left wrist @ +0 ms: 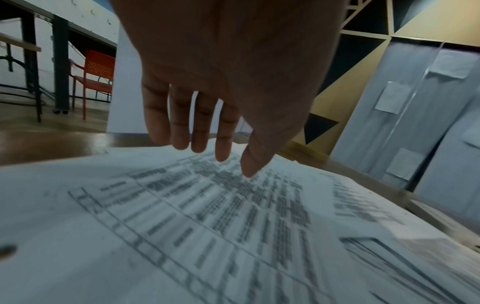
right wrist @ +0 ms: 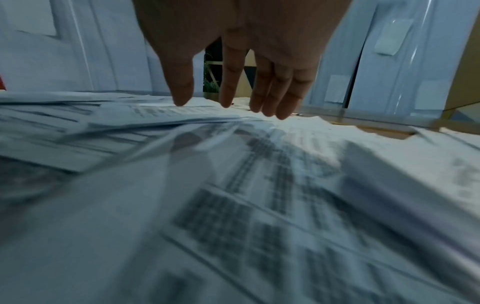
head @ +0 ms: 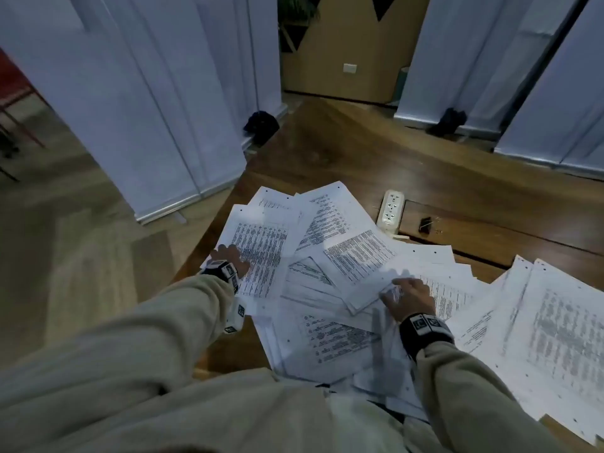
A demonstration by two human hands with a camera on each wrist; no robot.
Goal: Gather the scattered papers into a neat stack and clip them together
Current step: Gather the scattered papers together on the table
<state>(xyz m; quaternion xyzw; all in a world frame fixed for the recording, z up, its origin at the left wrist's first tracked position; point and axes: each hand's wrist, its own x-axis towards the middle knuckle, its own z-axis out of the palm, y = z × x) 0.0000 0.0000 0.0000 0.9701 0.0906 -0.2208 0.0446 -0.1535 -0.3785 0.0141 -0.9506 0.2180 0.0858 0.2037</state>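
Both hands flat, fingers apart: left hand point(head: 232, 260) and right hand point(head: 410, 297) on papers point(head: 343, 256). Risk: sheets beyond my fingertips slide off table point(head: 327, 152).

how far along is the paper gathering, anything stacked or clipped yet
Nothing looks done: the papers lie fanned and overlapping across the wooden table, with no neat stack. In hand: the left hand and the right hand are both spread flat over sheets, with no grip on any. Left: squaring everything into a stack and clipping it; the black binder clip sits untouched beside the power strip.
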